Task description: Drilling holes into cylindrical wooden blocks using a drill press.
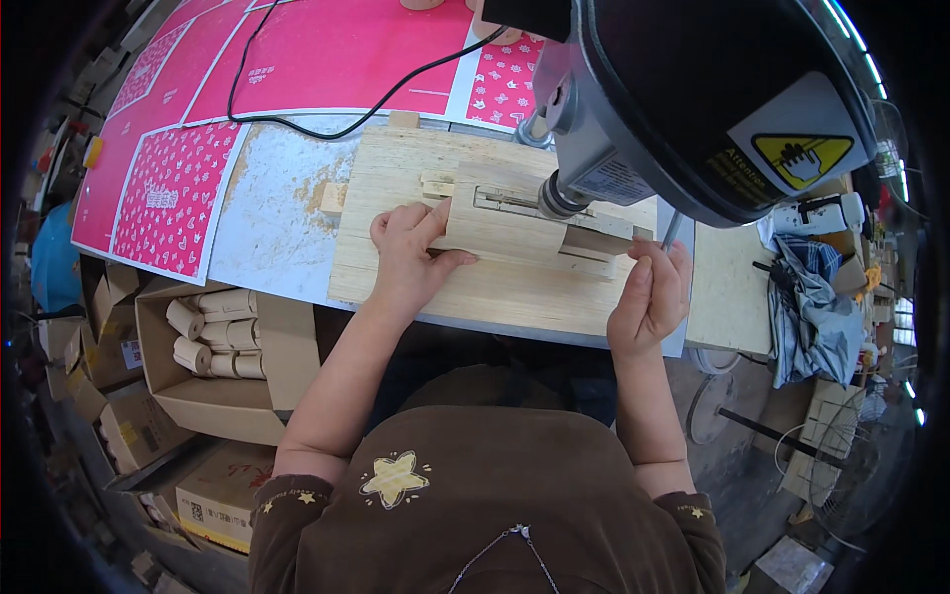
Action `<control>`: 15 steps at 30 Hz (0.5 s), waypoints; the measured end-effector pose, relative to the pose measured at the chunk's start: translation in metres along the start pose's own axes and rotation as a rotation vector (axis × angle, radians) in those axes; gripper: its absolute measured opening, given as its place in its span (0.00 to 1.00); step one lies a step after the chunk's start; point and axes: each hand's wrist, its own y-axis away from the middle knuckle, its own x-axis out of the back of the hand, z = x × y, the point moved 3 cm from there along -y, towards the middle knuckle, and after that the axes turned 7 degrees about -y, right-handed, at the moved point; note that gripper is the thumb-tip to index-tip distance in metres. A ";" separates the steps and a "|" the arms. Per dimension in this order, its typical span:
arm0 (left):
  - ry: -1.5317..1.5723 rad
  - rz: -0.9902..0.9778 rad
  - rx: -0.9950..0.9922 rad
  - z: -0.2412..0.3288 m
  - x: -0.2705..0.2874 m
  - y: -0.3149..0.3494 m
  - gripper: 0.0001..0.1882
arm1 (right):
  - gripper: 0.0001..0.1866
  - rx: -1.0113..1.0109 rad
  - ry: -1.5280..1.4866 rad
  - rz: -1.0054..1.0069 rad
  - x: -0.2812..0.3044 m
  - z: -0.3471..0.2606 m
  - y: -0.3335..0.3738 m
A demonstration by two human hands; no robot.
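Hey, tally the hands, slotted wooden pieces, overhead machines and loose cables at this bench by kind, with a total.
Bare hands, left hand and right hand: 2
Pale wooden slotted piece between the hands: 1
Large black-and-grey overhead machine: 1
Thin black cable: 1
Total: 5

Bench (282, 173) bright; tube lights (859, 42) glare along right rim; fisheye edges bent, soft; corners black.

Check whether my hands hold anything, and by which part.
The left hand holds the slotted wooden block by its left end. The right hand is at the right end, beside a metal rod; what it grips cannot be told.
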 end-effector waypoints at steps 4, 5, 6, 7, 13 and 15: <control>0.001 -0.010 -0.003 -0.001 -0.003 0.002 0.35 | 0.09 0.084 0.059 -0.055 0.022 -0.011 -0.012; 0.000 -0.007 -0.004 -0.001 -0.002 0.001 0.35 | 0.09 0.125 -0.044 0.056 0.031 -0.016 -0.026; -0.008 -0.015 0.013 0.000 -0.001 0.001 0.35 | 0.09 0.164 -0.146 0.167 0.041 -0.023 -0.043; -0.013 -0.026 0.031 0.001 0.000 0.002 0.35 | 0.09 0.041 -0.084 0.157 0.053 -0.027 -0.062; 0.077 -0.084 0.039 0.029 -0.021 -0.005 0.32 | 0.07 0.567 0.694 0.040 0.056 0.031 -0.168; 0.065 -0.078 0.029 0.027 -0.023 -0.004 0.32 | 0.07 0.560 0.596 0.070 0.057 0.028 -0.167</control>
